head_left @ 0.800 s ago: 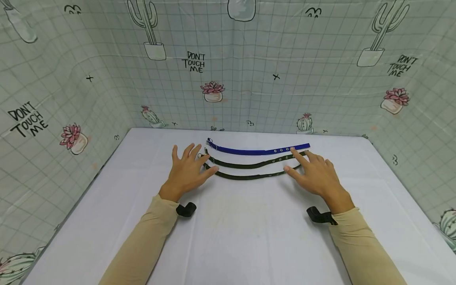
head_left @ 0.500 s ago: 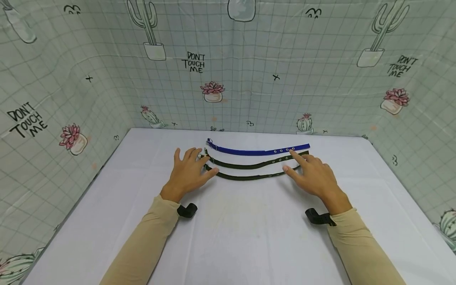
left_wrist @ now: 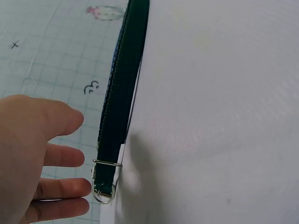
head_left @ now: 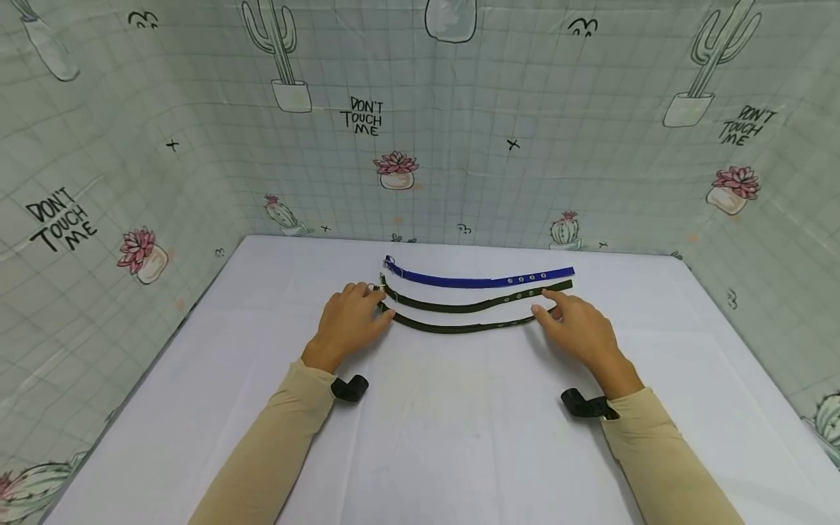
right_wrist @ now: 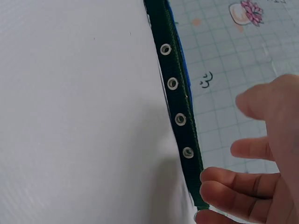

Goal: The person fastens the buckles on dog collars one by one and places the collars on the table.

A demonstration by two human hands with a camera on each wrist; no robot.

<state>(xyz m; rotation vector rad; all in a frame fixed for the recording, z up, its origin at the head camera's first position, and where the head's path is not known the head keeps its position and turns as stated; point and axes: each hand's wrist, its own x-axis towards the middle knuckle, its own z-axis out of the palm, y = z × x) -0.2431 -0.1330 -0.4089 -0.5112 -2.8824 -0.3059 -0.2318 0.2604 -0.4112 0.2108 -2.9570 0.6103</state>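
Note:
Three strap collars with metal buckles lie side by side: a blue collar (head_left: 453, 281) farthest, a dark green collar (head_left: 446, 308) in the middle, and another dark green collar (head_left: 446, 329) nearest. My left hand (head_left: 348, 318) hovers at the buckle ends, its thumb apart from the fingers. In the left wrist view, a buckle and ring (left_wrist: 104, 190) show just beside those fingertips. Over the eyelet ends is my right hand (head_left: 580, 328), fingers bent loosely. Its fingertips (right_wrist: 212, 176) are at the tip of the green strap in the right wrist view; contact is unclear.
A white-covered table (head_left: 433, 437) carries the collars near its far edge. Behind and on both sides hangs a gridded cloth (head_left: 459, 109) with cactus drawings. Black wrist mounts (head_left: 351, 389) jut inward from both sleeves.
Both hands have drawn slightly back toward the nearest collar and their fingers have bent more. The right index fingertip has come away from the blue collar. The collars lie as before.

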